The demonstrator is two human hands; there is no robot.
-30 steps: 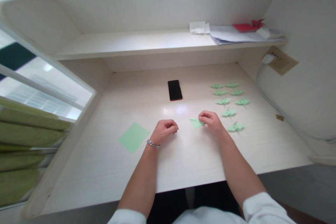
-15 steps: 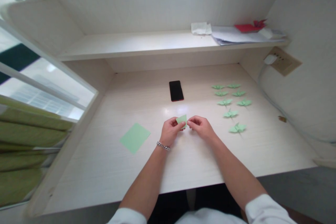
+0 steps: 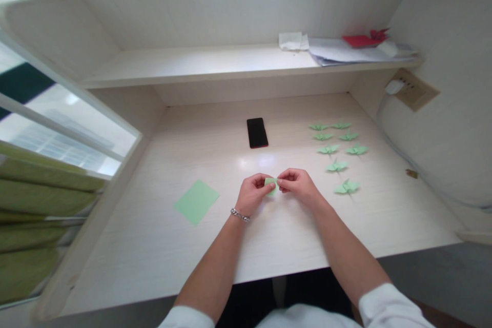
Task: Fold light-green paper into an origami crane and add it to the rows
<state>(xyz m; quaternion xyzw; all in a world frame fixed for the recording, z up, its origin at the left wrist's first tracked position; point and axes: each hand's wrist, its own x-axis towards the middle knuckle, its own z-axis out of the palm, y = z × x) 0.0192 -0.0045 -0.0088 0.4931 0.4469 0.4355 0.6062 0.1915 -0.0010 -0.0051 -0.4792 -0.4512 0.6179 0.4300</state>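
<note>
A small folded piece of green paper [image 3: 270, 182] is held just above the desk, between my two hands. My left hand [image 3: 253, 192] grips it with the thumb on top and the fingers beneath. My right hand [image 3: 298, 184] pinches its right edge between thumb and fingertips. Part of the paper is hidden by my fingers. Left of my hands, a flat green paper square [image 3: 197, 202] lies on the desk. Several folded green paper cranes [image 3: 347, 187] stand in two loose columns to the right.
A black phone [image 3: 257, 132] lies beyond my hands on the pale desk [image 3: 154, 246]. Above the desk's back runs a shelf [image 3: 184, 64] bearing papers [image 3: 338, 51], a tissue [image 3: 293, 41] and a red paper crane [image 3: 380, 35]. A white cable [image 3: 400, 151] trails down the right wall from a socket [image 3: 417, 91].
The folded paper has turned in my hands and sits slightly lower and further right. My right fingertips, beside its edge before, now pinch it. The view has shifted slightly.
</note>
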